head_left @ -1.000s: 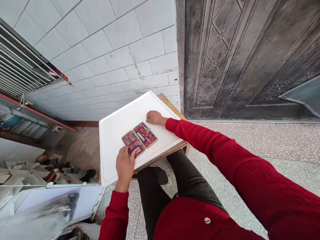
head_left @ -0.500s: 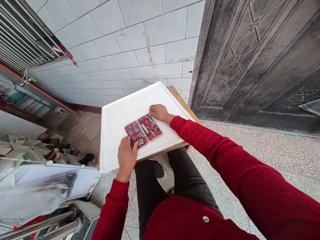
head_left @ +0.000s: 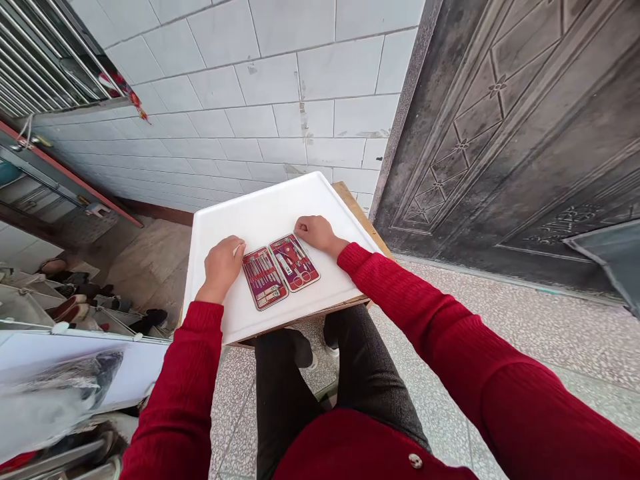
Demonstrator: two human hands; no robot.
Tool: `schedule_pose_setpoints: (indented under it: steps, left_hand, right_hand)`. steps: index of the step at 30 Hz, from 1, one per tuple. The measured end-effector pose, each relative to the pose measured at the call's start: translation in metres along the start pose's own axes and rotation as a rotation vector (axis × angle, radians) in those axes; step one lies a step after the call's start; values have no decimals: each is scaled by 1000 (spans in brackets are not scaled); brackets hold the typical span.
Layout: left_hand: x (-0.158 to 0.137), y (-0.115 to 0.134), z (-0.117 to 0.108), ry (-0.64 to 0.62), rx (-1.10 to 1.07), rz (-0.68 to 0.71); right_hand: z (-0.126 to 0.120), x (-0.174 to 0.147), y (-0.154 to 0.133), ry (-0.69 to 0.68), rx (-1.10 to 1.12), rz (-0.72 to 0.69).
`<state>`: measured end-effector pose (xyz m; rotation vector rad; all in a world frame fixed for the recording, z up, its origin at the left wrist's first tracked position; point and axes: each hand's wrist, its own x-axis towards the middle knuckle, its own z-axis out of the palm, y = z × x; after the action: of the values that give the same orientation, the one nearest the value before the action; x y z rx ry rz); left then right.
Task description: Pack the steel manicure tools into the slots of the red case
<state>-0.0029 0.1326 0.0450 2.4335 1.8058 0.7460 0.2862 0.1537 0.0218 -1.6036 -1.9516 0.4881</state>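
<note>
An opened manicure kit (head_left: 289, 291) lies flat on a white tabletop (head_left: 270, 200). Its left half holds a row of slim metal tools (head_left: 260, 267) and nail clippers (head_left: 268, 295); in the right half are small scissors (head_left: 302, 275) and other tools on a dark red lining. My left hand (head_left: 223, 265) rests at the kit's upper left corner with its fingers curled in. At the upper right corner my right hand (head_left: 316, 235) is closed in a loose fist on the tabletop. Nothing shows in either hand; whether fingertips touch the case is unclear.
A white tiled wall (head_left: 270, 87) rises behind the table, with a dark patterned metal door (head_left: 480, 147) to the right. Shoes (head_left: 70, 308) and a rack stand at left, near a plastic-wrapped item (head_left: 55, 393). My legs are below the table's front edge.
My left hand has let go of the kit's lower left edge and moved up to its upper left corner, fingers curling. My right hand stays by the upper right corner. The view has shifted slightly.
</note>
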Motion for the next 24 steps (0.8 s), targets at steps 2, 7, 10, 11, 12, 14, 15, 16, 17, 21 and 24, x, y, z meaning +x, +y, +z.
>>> schedule_pose_setpoints:
  steps: [2,7,10,11,12,14,15,16,17,21,24]
  left_hand:
    - [6,-4,14,-5,-115,-73]
    - [-5,-18,30,-41,-322,-39]
    - [-9,-20,29,-73,-344,-7]
    - [-9,-20,29,-81,-345,1]
    - [-8,-19,30,-85,-341,5]
    - [-5,-17,33,-76,-336,4]
    - [-5,-16,35,-66,-340,1]
    - [-4,-15,37,-50,-345,-5]
    - [-4,-15,39,-28,-352,-10]
    - [-4,-14,44,17,-401,-26]
    - [-4,-14,45,23,-409,-56]
  right_hand:
    - [1,0,2,0,31,4]
    - [5,1,7,20,10,26]
    - [6,1,11,36,9,22]
    - [7,1,13,39,22,18]
    - [7,1,15,42,44,15]
    - [7,0,18,59,111,15]
    - [6,-1,18,75,151,14]
    - [4,-3,16,97,190,9]
    - [2,-7,12,122,222,-6]
    - [-9,-35,-18,81,248,-199]
    - [-14,-62,-47,-247,166,-395]
